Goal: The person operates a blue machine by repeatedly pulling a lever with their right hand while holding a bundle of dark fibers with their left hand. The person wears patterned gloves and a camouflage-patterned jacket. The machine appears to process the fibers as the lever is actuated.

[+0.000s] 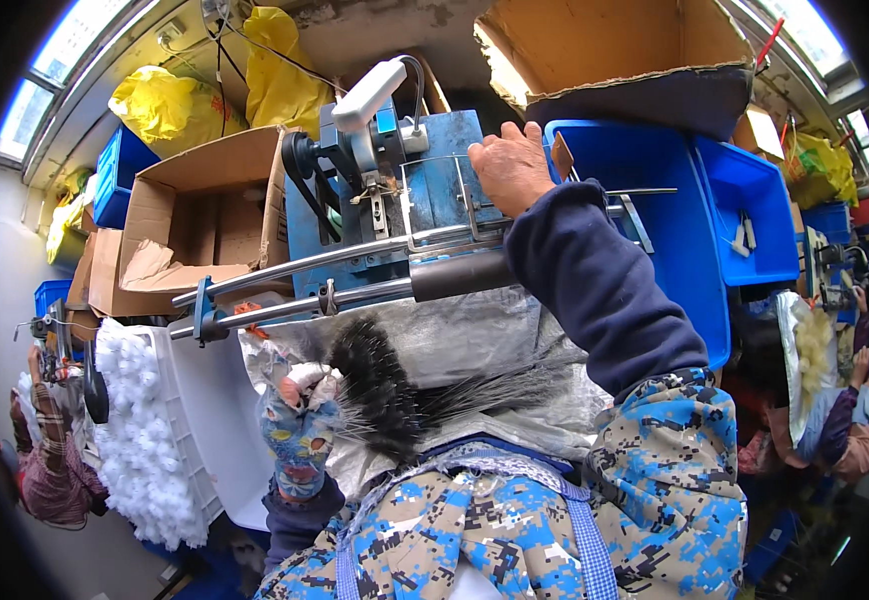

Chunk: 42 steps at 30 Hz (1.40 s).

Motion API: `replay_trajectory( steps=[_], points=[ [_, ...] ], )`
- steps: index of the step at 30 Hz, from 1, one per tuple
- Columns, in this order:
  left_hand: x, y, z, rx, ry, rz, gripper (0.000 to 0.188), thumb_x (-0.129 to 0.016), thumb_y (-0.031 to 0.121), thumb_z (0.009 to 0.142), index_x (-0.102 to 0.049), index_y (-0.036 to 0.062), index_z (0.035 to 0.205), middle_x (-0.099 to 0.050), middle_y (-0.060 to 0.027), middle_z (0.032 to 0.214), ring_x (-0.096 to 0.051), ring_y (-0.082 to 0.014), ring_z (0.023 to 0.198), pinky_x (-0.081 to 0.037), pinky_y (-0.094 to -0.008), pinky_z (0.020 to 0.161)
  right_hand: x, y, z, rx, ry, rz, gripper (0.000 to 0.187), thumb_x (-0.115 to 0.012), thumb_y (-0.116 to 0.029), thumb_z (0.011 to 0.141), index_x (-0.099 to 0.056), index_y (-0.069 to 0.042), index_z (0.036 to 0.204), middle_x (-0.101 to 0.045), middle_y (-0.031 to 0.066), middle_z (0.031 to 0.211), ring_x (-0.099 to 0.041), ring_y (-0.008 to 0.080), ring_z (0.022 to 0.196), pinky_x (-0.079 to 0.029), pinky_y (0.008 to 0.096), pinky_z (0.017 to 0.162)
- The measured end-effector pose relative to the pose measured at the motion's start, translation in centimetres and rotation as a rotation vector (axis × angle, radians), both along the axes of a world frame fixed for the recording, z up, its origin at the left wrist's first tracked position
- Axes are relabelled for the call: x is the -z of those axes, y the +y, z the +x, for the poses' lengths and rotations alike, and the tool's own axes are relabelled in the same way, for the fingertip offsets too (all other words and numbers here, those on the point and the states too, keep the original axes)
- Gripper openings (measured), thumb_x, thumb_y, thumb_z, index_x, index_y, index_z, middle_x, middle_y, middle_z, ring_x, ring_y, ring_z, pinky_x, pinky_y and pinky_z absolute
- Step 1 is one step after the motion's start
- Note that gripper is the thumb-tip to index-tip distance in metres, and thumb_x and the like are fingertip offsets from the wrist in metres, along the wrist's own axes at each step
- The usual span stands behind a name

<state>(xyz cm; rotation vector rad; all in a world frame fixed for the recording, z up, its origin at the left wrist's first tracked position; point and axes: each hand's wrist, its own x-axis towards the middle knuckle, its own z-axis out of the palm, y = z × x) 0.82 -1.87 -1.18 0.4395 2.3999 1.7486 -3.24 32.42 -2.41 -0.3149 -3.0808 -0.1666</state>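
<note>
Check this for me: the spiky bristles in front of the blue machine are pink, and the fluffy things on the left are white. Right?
Not pink: the head view shows the spiky bristles in front of the blue machine are mostly black. The fluffy things are white.

Head-worn fisheye, left of a pair, staring down over the wearer's lap (515, 545) at the blue machine (437, 190), pretty close, super wide, room bending around the rim.

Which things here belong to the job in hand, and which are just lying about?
Seemingly in use:
blue machine, at the right hand
dark bristles, beside the left hand

Apparently lying about:
yellow bags
cardboard boxes
white tufts
</note>
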Motion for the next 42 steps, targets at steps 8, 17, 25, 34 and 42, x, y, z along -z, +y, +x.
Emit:
replay_trajectory(
  steps=[8, 17, 25, 34, 42],
  points=[
    [-1.7, -3.1, -1.0, -0.106, -0.077, 0.219, 0.01, -0.054, 0.002, 0.085, -0.053, -0.0021, 0.095, -0.062, -0.0119, 0.074, -0.06, -0.015, 0.063, -0.05, -0.0259, 0.057, -5.0, -5.6, 10.6, -0.376, 0.091, -0.544, 0.014, -0.061, -0.005, 0.074, -0.061, -0.005, 0.088, -0.059, 0.0103, 0.078, -0.054, 0.027, 0.077, -0.041, 0.0381, 0.071],
    [-0.3, 0.2, 0.4, 0.403, 0.16, -0.047, 0.029, -0.071, 0.001, 0.069, -0.059, 0.0039, 0.095, -0.063, -0.0123, 0.08, -0.063, -0.0236, 0.07, -0.048, -0.0289, 0.063, -6.8, -10.8, 9.5, -0.253, 0.471, -2.209, 0.019, -0.051, -0.01, 0.09, -0.06, 0.004, 0.098, -0.062, 0.0098, 0.084, -0.059, 0.0145, 0.075, -0.048, 0.0281, 0.068],
    [5.5, -4.8, -2.8, 0.404, 0.612, -0.771, 0.023, -0.068, 0.007, 0.061, -0.059, 0.0042, 0.082, -0.056, -0.0131, 0.081, -0.056, -0.0326, 0.069, -0.044, -0.0395, 0.059, 0.0, -4.2, -1.1, -0.191, 0.365, -0.241, 0.011, -0.055, -0.006, 0.074, -0.063, -0.006, 0.082, -0.057, 0.0121, 0.086, -0.055, 0.0276, 0.082, -0.044, 0.0376, 0.066],
    [4.9, -5.3, -2.7, 0.31, 0.397, -0.623, 0.023, -0.069, 0.009, 0.061, -0.062, 0.0073, 0.083, -0.059, -0.0121, 0.082, -0.057, -0.0329, 0.078, -0.046, -0.0395, 0.073, 2.5, -4.3, -2.8, -0.095, 0.271, -0.148, 0.012, -0.053, -0.01, 0.074, -0.062, -0.007, 0.082, -0.057, 0.013, 0.092, -0.052, 0.0295, 0.089, -0.044, 0.0412, 0.071],
    [2.5, -2.8, -2.4, 0.33, 0.412, -0.42, 0.029, -0.062, 0.001, 0.058, -0.061, 0.0047, 0.086, -0.061, -0.0102, 0.094, -0.059, -0.0267, 0.085, -0.047, -0.0326, 0.074, 2.8, -4.3, -3.0, -0.099, 0.247, -0.137, 0.012, -0.053, -0.012, 0.076, -0.061, -0.008, 0.084, -0.06, 0.0098, 0.088, -0.055, 0.0293, 0.086, -0.044, 0.0406, 0.07]
  ],
)
